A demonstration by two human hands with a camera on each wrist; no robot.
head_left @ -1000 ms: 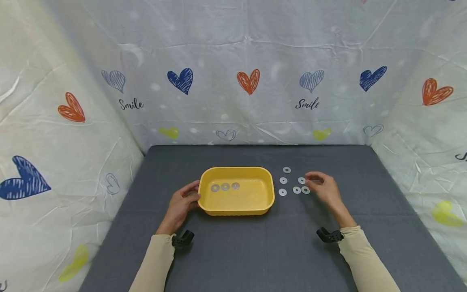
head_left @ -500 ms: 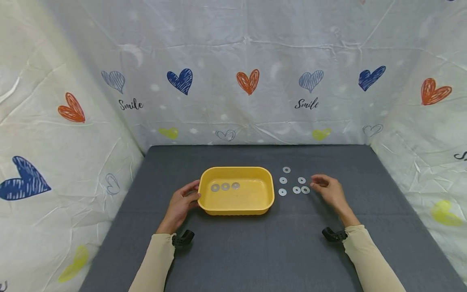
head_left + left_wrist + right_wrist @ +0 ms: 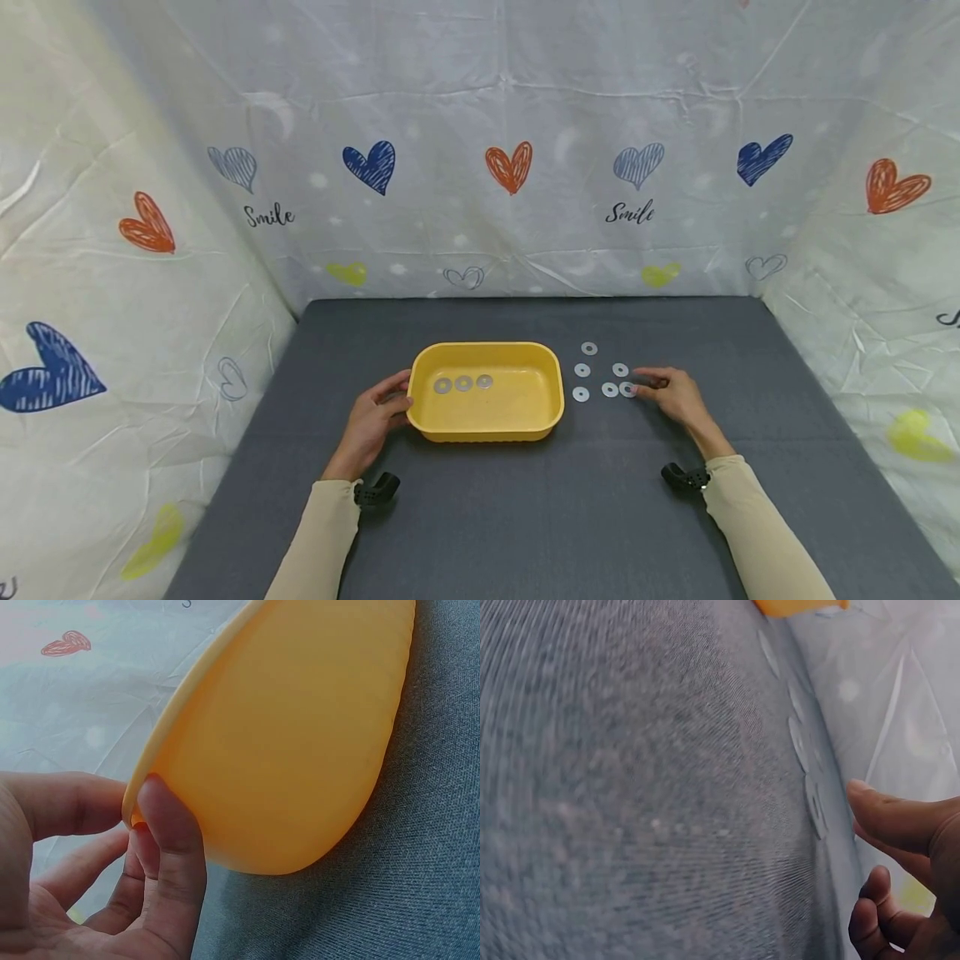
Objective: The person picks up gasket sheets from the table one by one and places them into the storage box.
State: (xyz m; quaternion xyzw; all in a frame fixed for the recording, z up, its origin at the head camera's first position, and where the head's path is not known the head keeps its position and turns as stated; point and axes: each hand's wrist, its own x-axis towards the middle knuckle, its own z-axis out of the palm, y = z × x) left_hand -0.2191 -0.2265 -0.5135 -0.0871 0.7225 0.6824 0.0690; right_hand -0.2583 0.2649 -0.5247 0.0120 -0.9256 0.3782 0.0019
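Note:
A yellow plastic tub (image 3: 517, 408) rests on the dark tabletop, with three flat metal washers (image 3: 463, 382) lying in a row inside it. My left hand (image 3: 369, 423) pinches the tub's left rim between thumb and fingers, as the left wrist view (image 3: 169, 847) also shows. Right of the tub lie several more washers (image 3: 582, 370), spaced apart on the cloth. My right hand (image 3: 681, 398) hovers by the rightmost washer (image 3: 627, 389), thumb and forefinger apart with nothing between them. In the right wrist view its thumb (image 3: 900, 821) is close to the nearest washer (image 3: 814, 806); the other fingers bend loosely.
Grey cloth (image 3: 517, 525) covers the table. A pale curtain (image 3: 555, 217) printed with hearts hangs behind its far edge and along both sides. Each wrist wears a black camera band (image 3: 375, 490).
My right hand drew back to the right from the washers, then came slightly left and nearer again, its forefinger straighter now. The left hand, tub and washers stayed in place.

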